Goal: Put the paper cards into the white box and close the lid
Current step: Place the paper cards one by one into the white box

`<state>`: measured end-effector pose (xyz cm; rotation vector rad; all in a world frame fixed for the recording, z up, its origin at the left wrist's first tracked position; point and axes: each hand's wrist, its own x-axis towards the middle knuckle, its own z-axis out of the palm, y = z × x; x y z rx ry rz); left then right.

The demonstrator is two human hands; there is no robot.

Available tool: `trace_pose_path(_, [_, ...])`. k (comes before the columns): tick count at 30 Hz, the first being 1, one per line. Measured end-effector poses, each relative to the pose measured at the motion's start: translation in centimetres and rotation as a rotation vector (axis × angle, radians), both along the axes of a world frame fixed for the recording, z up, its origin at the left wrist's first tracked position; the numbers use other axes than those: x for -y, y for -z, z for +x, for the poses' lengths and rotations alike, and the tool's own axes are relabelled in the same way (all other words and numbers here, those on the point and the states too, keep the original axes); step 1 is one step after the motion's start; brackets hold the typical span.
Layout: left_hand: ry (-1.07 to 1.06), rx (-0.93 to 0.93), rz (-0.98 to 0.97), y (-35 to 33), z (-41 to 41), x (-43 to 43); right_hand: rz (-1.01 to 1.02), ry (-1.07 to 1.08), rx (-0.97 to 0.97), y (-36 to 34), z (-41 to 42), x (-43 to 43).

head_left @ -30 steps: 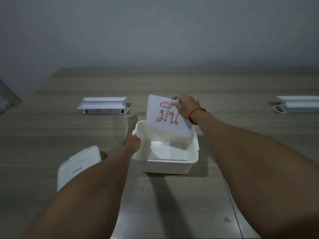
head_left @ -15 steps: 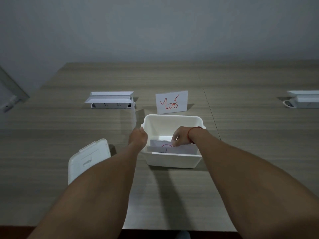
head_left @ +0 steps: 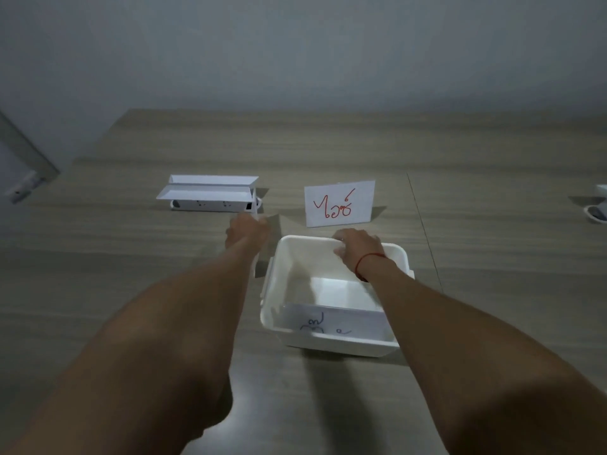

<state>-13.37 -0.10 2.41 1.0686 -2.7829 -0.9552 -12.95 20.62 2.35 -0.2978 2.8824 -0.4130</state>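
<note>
The white box [head_left: 341,348] stands open on the table in front of me. Inside it lie paper cards [head_left: 331,321], the top one leaning on the near wall with red writing. Another paper card [head_left: 340,203] with red writing stands upright just behind the box. My right hand [head_left: 358,247], a red string on its wrist, hovers over the box's far rim, just short of that card, holding nothing. My left hand [head_left: 246,229] is off the box, past its far left corner, with nothing in it. The lid is not in sight.
A white power strip [head_left: 212,200] with folded paper on top lies at the back left, close to my left hand. Part of another white device [head_left: 597,213] shows at the right edge. The wooden table [head_left: 98,274] ends at a grey wall.
My right hand let go of the card in the box and moved up to the far rim. My left hand left the box's rim and moved forward.
</note>
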Motion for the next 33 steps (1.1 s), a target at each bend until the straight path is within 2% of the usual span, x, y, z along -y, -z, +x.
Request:
trace_pose_path(5, [0.007, 0.037, 0.003, 1.9, -1.4, 0.5, -0.049, -0.048, -0.083, 1.3, -0.6, 0.0])
trace_pose_path(10, [0.021, 0.043, -0.096, 1.3, -0.9, 1.2, -0.03, -0.042, -0.067, 1.1, -0.5, 0.2])
trace_pose_path(13, [0.056, -0.056, -0.141, -0.3, -0.2, 1.1, 0.072, -0.024, -0.056, 0.2, -0.1, 0.2])
trace_pose_path(16, [0.099, -0.196, -0.271, -2.6, 0.9, 0.8, 0.137, 0.062, -0.027, -0.7, 1.2, -0.7])
trace_pose_path(20, [0.219, -0.461, -0.43, -5.7, 2.3, 0.0, 0.105, 0.249, 0.02, -1.8, 4.1, -2.6])
trace_pose_path(25, [0.37, -0.686, -0.33, -8.3, 4.7, -2.1, -0.006, 0.37, 0.112, -2.4, 7.8, -3.8])
trace_pose_path(29, [0.572, -0.687, -0.322, -8.1, 7.0, -3.9, -0.022, 0.417, 0.103, -2.4, 9.7, -4.3])
trace_pose_path(33, [0.74, -0.537, -0.337, -6.7, 8.7, -4.9, -0.054, 0.456, 0.11, -2.3, 10.6, -4.6])
